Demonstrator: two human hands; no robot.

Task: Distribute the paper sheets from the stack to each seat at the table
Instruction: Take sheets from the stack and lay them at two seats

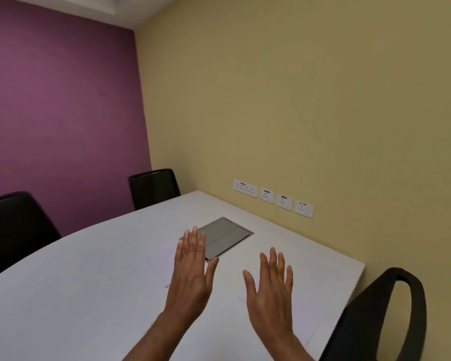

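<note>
Both my hands hover flat over the white table (76, 295), backs up, fingers spread, holding nothing. My left hand (192, 272) is above a white paper sheet or stack (164, 264) that is hard to tell from the tabletop; only its edges show to the left of the hand. My right hand (271, 290) is above another white sheet (305, 316) lying near the table's right edge, in front of the black chair (391, 316) at the lower right. Whether the hands touch the paper I cannot tell.
A grey cable hatch (224, 237) is set into the table's middle. Two black chairs stand on the far side, one at the left (13, 230) and one at the back (154, 187). Wall sockets (272, 198) line the beige wall where the table butts against it.
</note>
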